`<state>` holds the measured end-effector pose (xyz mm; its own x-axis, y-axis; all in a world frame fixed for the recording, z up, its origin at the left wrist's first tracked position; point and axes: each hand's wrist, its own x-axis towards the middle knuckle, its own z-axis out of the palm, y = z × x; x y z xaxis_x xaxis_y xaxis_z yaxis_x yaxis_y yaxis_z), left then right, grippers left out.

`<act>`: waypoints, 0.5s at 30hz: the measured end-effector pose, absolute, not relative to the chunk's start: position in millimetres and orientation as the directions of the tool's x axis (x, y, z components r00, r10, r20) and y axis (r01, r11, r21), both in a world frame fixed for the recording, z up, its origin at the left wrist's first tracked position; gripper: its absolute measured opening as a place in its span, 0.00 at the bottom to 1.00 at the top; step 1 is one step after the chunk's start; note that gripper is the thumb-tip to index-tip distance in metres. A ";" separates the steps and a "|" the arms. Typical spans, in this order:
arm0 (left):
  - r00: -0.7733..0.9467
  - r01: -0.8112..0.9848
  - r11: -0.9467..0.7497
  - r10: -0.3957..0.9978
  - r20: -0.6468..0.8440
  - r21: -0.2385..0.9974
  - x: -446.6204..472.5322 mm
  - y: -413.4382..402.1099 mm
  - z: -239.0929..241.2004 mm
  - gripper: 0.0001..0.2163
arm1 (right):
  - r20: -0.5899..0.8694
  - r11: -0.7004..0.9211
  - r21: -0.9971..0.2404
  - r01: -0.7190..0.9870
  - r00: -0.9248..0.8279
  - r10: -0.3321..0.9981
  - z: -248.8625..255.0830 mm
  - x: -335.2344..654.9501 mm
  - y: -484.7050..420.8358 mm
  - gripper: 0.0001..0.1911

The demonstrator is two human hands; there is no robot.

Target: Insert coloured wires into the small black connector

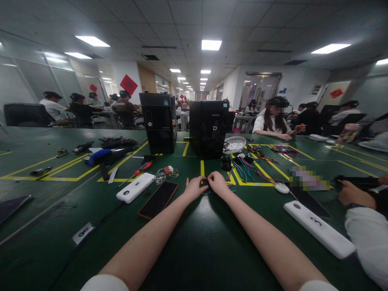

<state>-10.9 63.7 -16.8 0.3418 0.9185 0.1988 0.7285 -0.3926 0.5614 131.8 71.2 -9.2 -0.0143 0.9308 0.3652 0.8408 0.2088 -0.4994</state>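
Both my arms reach forward over the green table [197, 247]. My left hand [194, 187] and my right hand [217, 182] meet fingertip to fingertip, both pinched on a small dark part [204, 183] that I cannot make out. Thin wires lie just beyond them. A black computer case [208, 128] stands right behind my hands. A second black case [159, 121] is to its left.
A phone [158, 199], a white box [135, 187], a red-handled screwdriver [143, 167] and safety glasses [165, 173] lie left. Coloured cables [245, 169], a white basket [234, 144] and another white box [319, 228] are right. A co-worker's hand [355, 194] is at far right.
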 end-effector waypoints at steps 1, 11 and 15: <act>0.342 0.731 -0.390 0.919 0.194 0.559 -11.0 63.6 -16.4 0.16 | 0.367 0.210 -0.503 0.838 -0.012 0.930 -9.5 131.8 71.4 0.06; 0.351 0.746 -0.377 0.923 0.158 0.548 -12.1 60.2 -11.6 0.16 | 0.359 0.204 -0.534 0.820 0.001 0.933 -11.4 131.7 72.5 0.05; 0.353 0.744 -0.378 0.922 0.156 0.551 -12.0 60.3 -11.6 0.16 | 0.362 0.201 -0.546 0.813 0.012 0.932 -12.4 132.1 73.4 0.05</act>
